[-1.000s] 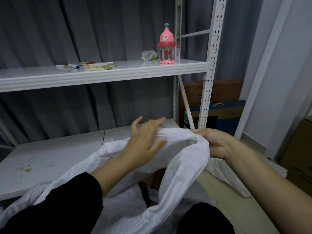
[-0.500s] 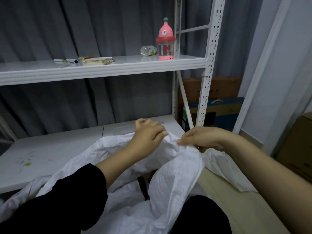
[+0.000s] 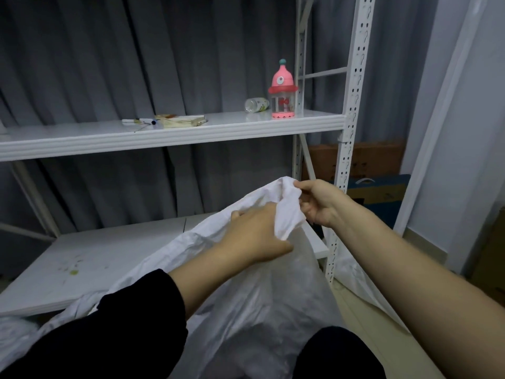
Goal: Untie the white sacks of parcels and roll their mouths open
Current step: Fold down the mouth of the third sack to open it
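The white sack (image 3: pixel 246 310) sat by the person's knees, in front of the low shelf (image 3: pixel 109 258) of a white rack. Its top was bunched up and held high. The right hand (image 3: pixel 319 203) pinched the tip with curled fingers (image 3: pixel 306 187). The left hand (image 3: pixel 254 236) gripped the sack just below. A pink bottle (image 3: pixel 282 91) stood on the upper shelf (image 3: pixel 164 138).

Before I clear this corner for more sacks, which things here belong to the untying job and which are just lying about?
Job: white sack, left hand, right hand, both gripping its mouth.
Lying about: pink bottle, tipped clear bottle, notebook, marker pen on the upper shelf; cardboard boxes.
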